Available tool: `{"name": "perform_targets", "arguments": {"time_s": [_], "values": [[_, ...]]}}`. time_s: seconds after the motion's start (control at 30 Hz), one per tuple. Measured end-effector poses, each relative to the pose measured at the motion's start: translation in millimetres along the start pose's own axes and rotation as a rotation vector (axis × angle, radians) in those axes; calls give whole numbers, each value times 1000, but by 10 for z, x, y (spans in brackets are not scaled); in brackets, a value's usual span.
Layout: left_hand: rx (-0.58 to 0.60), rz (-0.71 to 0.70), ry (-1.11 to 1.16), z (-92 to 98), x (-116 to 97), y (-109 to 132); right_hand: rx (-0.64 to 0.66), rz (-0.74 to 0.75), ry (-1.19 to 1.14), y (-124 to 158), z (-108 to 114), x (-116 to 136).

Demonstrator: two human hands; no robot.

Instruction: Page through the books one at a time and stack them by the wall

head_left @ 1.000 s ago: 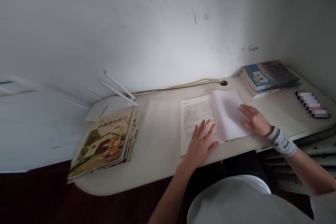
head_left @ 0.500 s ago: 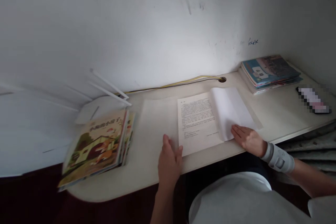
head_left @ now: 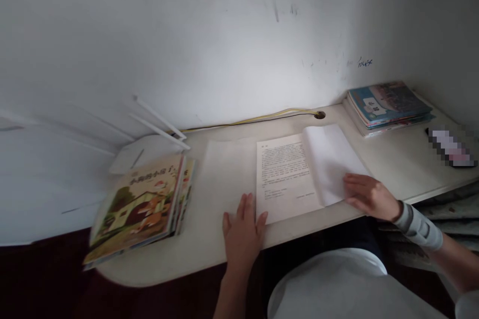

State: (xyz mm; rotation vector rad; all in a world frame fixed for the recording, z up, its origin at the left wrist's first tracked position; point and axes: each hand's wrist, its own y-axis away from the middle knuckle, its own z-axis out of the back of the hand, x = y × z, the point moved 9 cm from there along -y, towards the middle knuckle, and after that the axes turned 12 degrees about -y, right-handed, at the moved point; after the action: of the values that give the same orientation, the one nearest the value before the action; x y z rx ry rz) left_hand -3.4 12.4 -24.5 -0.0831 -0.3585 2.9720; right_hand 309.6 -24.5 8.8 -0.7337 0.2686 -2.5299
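In the middle of the desk (head_left: 209,244) lies an open booklet. A pale, thin sheet (head_left: 226,172) is spread at its left, and beside it is a page (head_left: 282,179) of small printed text. Toward the right a blank white page (head_left: 333,159) is curled over, its fold bulging upward. My left hand (head_left: 244,229) rests at the near edge, fingers spread, its thumb by the lower left corner of the printed page. With fingers stretched out, my right hand (head_left: 372,197) lies on the lower right part of the blank page.
A stack of picture books (head_left: 140,204) stands at the desk's left end, in front of a white device with antennas (head_left: 160,129). Yellow and black cables (head_left: 262,118) run along the wall to a hole (head_left: 320,115). At right are more books (head_left: 389,104) and a blurred-out phone (head_left: 451,148).
My right hand has slid right across the blank page, away from its fold. My left hand has turned flatter, its fingers now spread at the printed page's lower left corner.
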Motion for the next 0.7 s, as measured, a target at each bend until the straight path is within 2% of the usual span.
{"name": "perform_targets", "arguments": {"time_s": [0.07,0.13,0.2,0.27,0.33,0.4,0.47,0.53,0.6,0.67,0.7], "values": [[-66,-47,-22,114,-154,-3,-173,-193,-142,-21,230,-382],[-135,-159,6,241,-442,-1,-308,-417,-346,-8,398,-817],[-138,-320,101,305,-821,15,-340,-601,-641,-3,422,-1130],[-52,-440,232,271,-1173,28,-335,-728,-938,-15,365,-1260],[60,-476,353,180,-1416,28,-310,-806,-1190,-48,252,-1237],[148,-444,459,88,-1533,20,-244,-851,-1370,-105,85,-1119],[217,-374,583,18,-1549,19,-152,-884,-1453,-185,-101,-959],[283,-300,766,-20,-1512,38,-82,-847,-1470,-330,-236,-771],[348,-227,1026,-38,-1440,61,-41,-698,-1421,-565,-282,-547],[383,-102,1324,-57,-1279,47,-4,-435,-1253,-852,-254,-256],[362,2,1456,-72,-1137,15,19,-292,-1122,-981,-243,-84]]}}
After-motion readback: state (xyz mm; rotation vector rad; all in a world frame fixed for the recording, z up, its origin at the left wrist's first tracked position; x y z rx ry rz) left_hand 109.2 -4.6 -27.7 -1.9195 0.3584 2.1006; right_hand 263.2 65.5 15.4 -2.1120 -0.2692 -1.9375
